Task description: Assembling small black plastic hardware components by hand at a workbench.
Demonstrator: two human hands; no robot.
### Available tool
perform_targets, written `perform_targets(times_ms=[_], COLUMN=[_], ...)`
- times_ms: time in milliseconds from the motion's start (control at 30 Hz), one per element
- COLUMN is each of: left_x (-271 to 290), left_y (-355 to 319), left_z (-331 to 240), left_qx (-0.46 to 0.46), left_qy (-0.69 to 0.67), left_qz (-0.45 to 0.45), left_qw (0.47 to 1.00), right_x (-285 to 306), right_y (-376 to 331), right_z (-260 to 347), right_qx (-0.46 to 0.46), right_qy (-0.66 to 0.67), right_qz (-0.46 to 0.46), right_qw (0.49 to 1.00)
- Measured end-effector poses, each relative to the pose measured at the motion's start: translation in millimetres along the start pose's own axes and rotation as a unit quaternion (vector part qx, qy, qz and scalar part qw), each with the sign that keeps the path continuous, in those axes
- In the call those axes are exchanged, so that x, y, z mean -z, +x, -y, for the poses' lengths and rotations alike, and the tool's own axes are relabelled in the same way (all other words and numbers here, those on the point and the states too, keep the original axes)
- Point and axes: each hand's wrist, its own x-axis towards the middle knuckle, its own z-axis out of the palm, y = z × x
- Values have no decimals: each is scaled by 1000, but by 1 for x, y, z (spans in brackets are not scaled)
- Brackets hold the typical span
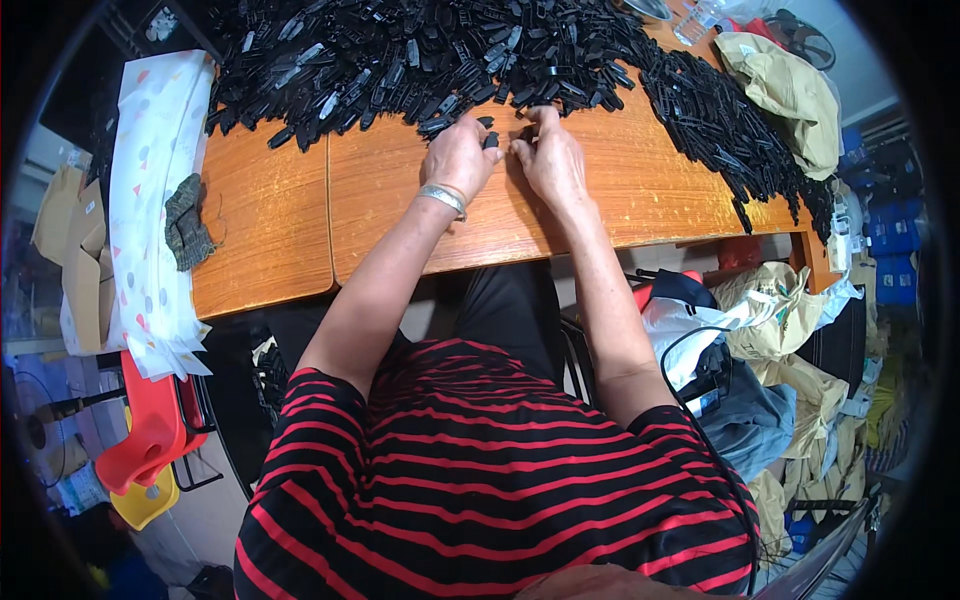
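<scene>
A broad heap of small black plastic pieces [410, 65], clip-like in shape, covers the far side of the wooden table [260, 215]. At the near edge of that heap, my left hand [458, 163] is closed with a black plastic piece [490, 140] between thumb and fingers. Just to its right, with a small gap between them, my right hand [556, 168] has its thumb and fingers bent together at the heap's edge. Something dark shows by its fingertips, too small to name. A bracelet circles my left wrist.
Narrower black plastic parts [715, 135] lie along the table's right side, beside a tan sack [785, 95] and a clear bottle [697, 22]. At the left are a patterned white sheet [155, 190], a dark cloth [187, 222] and a red chair [140, 430]. Bags [775, 310] crowd the lower right.
</scene>
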Motion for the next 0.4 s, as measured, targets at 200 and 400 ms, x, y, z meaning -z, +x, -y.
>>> perform_targets(times_ms=[200,400], left_x=[-8,-16], left_y=[7,0], left_z=[3,11], left_qx=[-27,-59], left_qy=[11,-55], left_qz=[34,-3], left_qw=[999,997], right_x=[-16,-21], right_y=[-10,-13], right_z=[-14,-15], right_qx=[20,-50], right_qy=[15,90], right_qz=[-28,-13], right_qw=[999,995])
